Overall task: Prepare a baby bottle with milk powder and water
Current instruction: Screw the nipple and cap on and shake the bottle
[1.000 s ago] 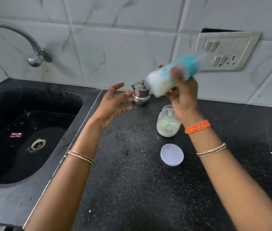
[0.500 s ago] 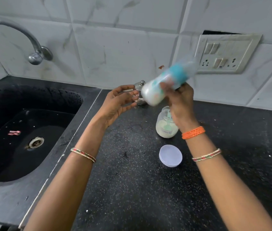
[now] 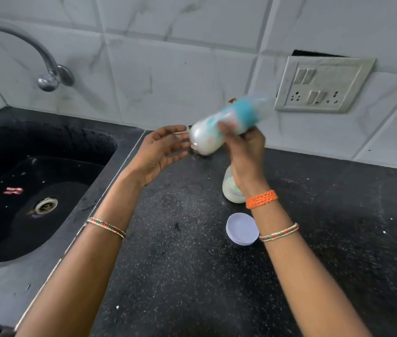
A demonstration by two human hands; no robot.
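My right hand [image 3: 246,152] grips a baby bottle [image 3: 226,125] around its middle, above the black counter. The bottle lies tilted, its base down-left and its blue collar and clear cap up-right; it holds white milk and looks motion-blurred. My left hand [image 3: 161,149] is open with fingers spread, its fingertips right at the bottle's base; whether they touch is unclear. A jar of milk powder [image 3: 231,190] stands open on the counter, partly hidden behind my right wrist. Its white lid [image 3: 242,229] lies flat in front of it.
A black sink [image 3: 34,190] with a steel drain lies at the left, with a tap [image 3: 46,76] on the tiled wall above it. A switch and socket plate [image 3: 321,86] is on the wall at the right. A small steel pot is mostly hidden behind the bottle.
The bottle has swung down and left in my right hand, its base now by my left fingertips. My left hand stayed open and moved closer to the bottle.
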